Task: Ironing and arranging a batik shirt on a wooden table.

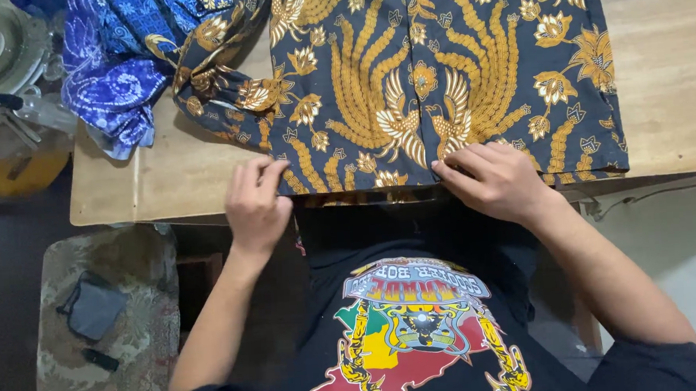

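Here the dark batik shirt (pixel 437 80), patterned in gold birds and flowers, lies spread flat on the wooden table (pixel 668 83), its hem at the near edge just in front of the person. The left hand (pixel 257 200) pinches the hem at the shirt's lower left, fingers curled and grasping the cloth. The right hand (pixel 494 181) rests on the hem right of the button line, fingers bent and pressing the fabric down; whether it grips a fold cannot be told. Judged from this, the step in hand is squaring and smoothing the bottom edge, and a next move would call for both hands keeping the hem level so the cloth does not skew. One sleeve lies folded in at the left, beside a crumpled blue batik cloth (pixel 115 69). Further out, a patterned stool (pixel 145 333) below the table carries a small grey pouch (pixel 93 308) and a dark little object, too small to identify.
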